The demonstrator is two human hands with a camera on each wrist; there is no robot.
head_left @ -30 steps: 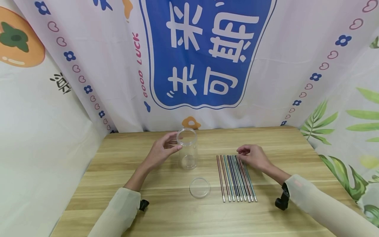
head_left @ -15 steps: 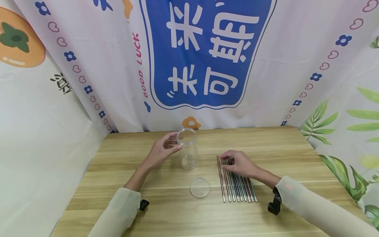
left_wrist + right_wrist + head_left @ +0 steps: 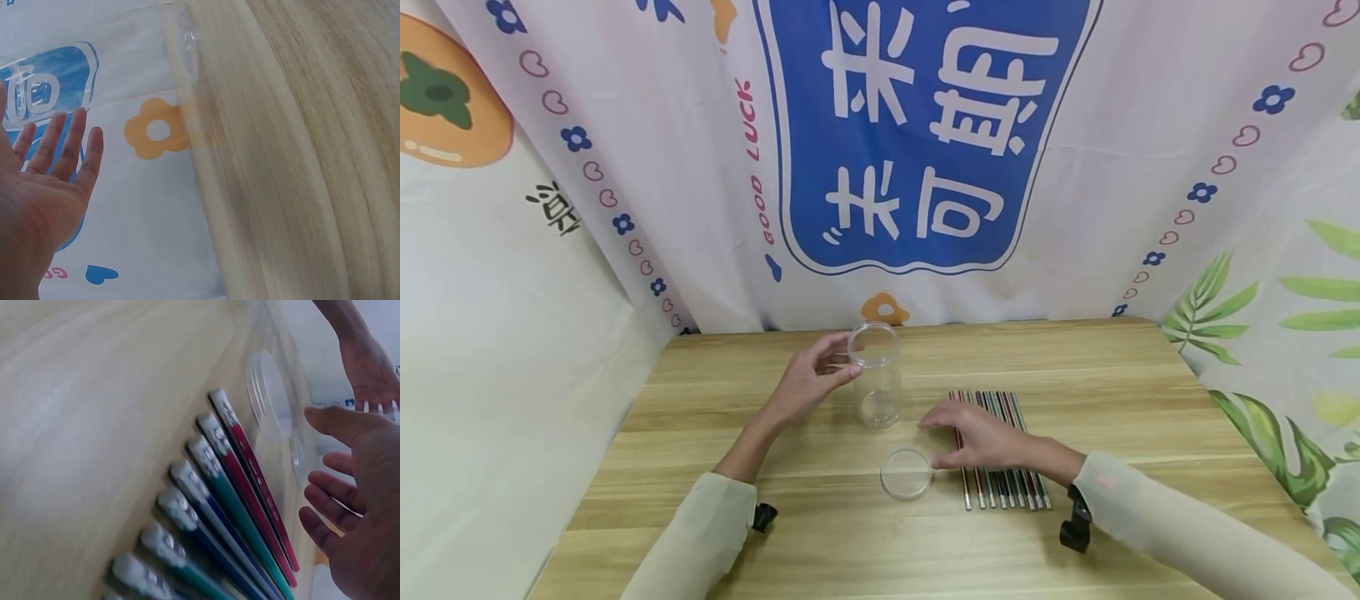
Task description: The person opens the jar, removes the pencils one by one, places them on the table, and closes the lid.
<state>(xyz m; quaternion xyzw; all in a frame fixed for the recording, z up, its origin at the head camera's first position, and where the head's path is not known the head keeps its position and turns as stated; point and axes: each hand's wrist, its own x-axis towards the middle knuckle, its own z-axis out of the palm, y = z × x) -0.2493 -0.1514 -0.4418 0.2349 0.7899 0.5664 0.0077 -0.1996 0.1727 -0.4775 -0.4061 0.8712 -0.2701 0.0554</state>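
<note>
Closest to me, my right hand lay low over the near part of the pencil row, fingers spread and relaxed, thumb out toward the clear lid. It had hold of nothing; the wrist view showed an empty palm w/ fingertips loosely bent above the pencils' metal-capped ends. The lid sat flat on the bench, just left of that hand and apart from the jar.

All the pencils were on the bench, side by side, touching, under and beyond my right hand. None lifted, none in the jar.

Farther out and to the left, my left hand steadied the clear jar near its rim. Fingers looked nearly straight against its side, more a touch than a real grip, as far as I could tell. The jar stood upright, open, and looked empty.

So, by my reckoning: lid off, jar steadied, that was about all done. Every pencil was left to pick up and load, then lid back on.
</note>
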